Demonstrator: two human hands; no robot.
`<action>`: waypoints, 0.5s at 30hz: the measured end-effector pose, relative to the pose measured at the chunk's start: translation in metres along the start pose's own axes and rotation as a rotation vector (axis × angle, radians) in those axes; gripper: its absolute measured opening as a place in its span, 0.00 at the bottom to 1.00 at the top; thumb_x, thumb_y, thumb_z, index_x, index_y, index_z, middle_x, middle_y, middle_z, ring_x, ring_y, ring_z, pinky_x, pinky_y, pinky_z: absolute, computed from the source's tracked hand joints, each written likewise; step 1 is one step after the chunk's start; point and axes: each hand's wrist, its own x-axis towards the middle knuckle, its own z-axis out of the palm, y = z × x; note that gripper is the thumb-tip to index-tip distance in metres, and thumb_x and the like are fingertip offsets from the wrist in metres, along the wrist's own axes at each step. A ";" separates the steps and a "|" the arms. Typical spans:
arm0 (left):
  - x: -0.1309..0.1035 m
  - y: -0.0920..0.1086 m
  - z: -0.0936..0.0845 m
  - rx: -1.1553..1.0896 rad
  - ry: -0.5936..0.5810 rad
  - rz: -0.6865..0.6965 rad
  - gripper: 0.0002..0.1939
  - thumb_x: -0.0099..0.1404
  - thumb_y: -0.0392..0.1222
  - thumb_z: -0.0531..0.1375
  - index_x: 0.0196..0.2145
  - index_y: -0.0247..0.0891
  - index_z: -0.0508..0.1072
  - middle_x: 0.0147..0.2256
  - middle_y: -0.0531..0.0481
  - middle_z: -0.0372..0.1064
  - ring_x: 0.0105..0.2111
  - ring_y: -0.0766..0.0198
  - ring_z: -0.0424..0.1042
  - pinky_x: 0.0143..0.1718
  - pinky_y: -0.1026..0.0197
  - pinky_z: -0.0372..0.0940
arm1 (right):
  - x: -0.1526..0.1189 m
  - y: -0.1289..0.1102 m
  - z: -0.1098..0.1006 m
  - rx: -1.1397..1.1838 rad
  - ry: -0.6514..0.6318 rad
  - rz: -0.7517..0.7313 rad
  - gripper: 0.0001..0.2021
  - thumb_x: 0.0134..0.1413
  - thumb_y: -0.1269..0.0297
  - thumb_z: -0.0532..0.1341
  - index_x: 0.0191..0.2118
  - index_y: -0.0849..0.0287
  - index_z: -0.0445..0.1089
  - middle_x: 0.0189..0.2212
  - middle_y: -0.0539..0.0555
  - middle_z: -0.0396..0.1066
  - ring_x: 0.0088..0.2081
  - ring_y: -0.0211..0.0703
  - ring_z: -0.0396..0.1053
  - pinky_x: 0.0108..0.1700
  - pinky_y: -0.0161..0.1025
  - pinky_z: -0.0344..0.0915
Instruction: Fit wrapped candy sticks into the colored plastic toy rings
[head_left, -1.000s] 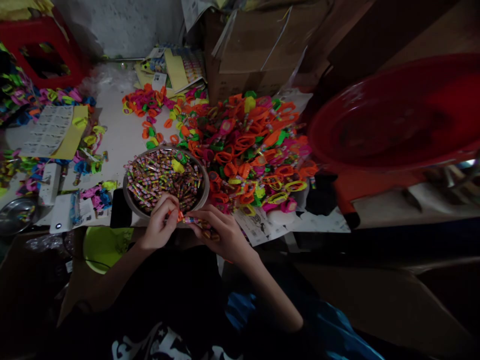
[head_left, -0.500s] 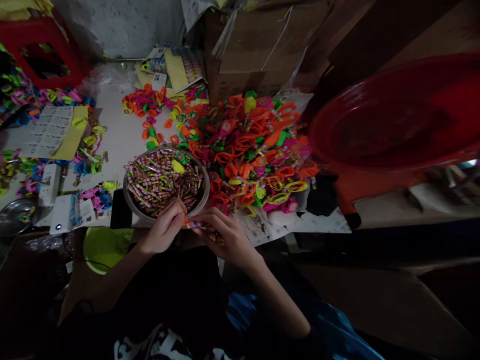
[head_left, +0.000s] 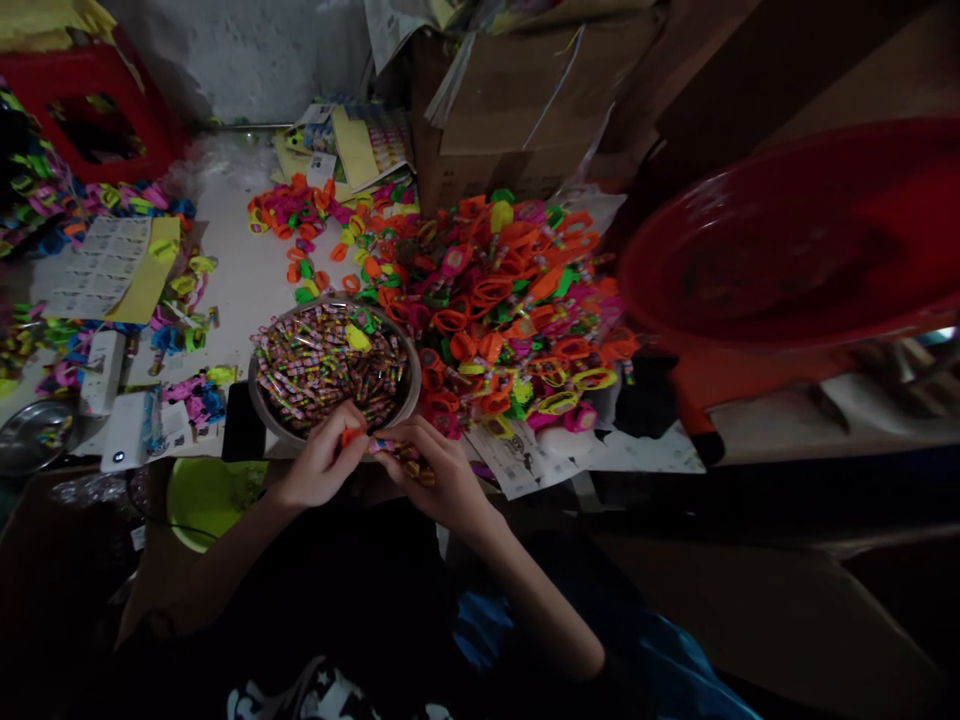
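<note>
At the table's front edge, my left hand (head_left: 324, 462) pinches a small orange plastic piece (head_left: 351, 436), mostly covered by the fingers. My right hand (head_left: 444, 478) meets it, closed on a few small wrapped candy tubes (head_left: 390, 447); one points toward the orange piece, and whether they touch is hidden. Just beyond the hands stands a metal bowl (head_left: 411, 385) full of similar candy tubes (head_left: 322, 360), with a yellow plastic piece (head_left: 358, 337) lying on top. To its right rises a heap of bright plastic toy watches (head_left: 495, 320), some with candy tubes attached.
A large red basin (head_left: 637, 265) stands at the right, and cardboard boxes (head_left: 525, 110) at the back. On the left lie a phone (head_left: 244, 422), a white device (head_left: 127, 430), sticker sheets (head_left: 101, 265) and a small metal dish (head_left: 34, 435). A green tub (head_left: 199, 505) sits below the edge.
My right hand has shifted slightly left and down, closer to my left hand. More of the orange piece shows above my left fingers. The view has shifted slightly.
</note>
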 end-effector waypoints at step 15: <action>-0.014 -0.009 0.002 0.250 -0.167 0.031 0.07 0.69 0.44 0.53 0.40 0.38 0.65 0.36 0.48 0.67 0.37 0.65 0.68 0.39 0.64 0.64 | -0.024 0.002 -0.006 0.019 -0.055 0.240 0.05 0.59 0.65 0.57 0.41 0.56 0.67 0.33 0.52 0.76 0.34 0.40 0.75 0.35 0.32 0.68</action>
